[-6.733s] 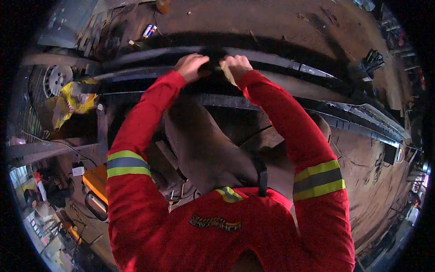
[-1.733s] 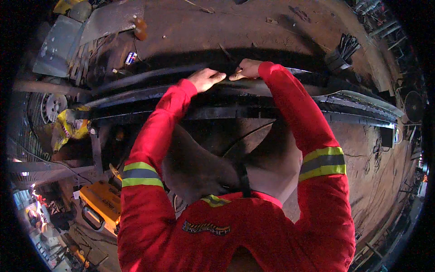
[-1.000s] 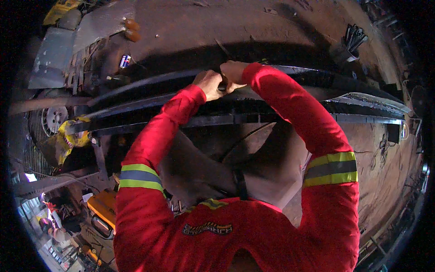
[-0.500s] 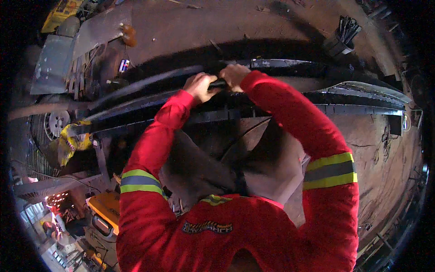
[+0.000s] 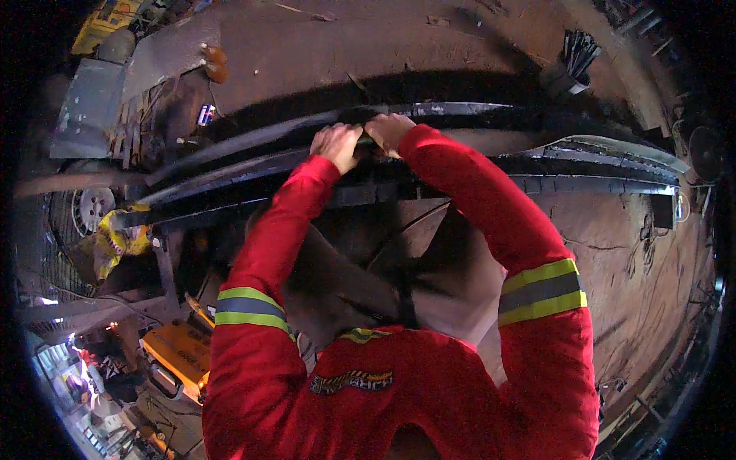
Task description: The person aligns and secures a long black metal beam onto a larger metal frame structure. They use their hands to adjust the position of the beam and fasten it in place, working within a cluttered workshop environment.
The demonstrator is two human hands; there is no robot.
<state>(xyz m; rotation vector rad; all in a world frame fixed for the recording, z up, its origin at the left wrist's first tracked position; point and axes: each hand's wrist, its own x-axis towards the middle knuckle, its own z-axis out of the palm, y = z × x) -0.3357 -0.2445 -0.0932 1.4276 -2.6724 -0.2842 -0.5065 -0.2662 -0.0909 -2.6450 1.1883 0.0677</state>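
Note:
Above the long dark metal beams [image 5: 222, 181], near the middle of the view, both my hands are close together. My left hand [image 5: 337, 143] is closed, its fingers curled with the knuckles up. Right beside it, my right hand [image 5: 389, 132] is also closed, fingers bent downward. A short dark piece shows in the narrow gap between them; its kind and ends are hidden by my hands. The beams run from left to right across the view in front of my legs.
A yellow wrapping [image 5: 115, 241] hangs near the beams' left end, beside a wheel [image 5: 93, 211]. An orange machine [image 5: 178, 353] stands lower left. Farther off are a bucket of dark rods [image 5: 566, 79], a can [image 5: 205, 115] and a grey metal plate [image 5: 88, 111].
My hands have drawn closer together, and the left has turned more knuckles-up. Both elbows have moved slightly inward. At the lower left, the shower of sparks has shrunk.

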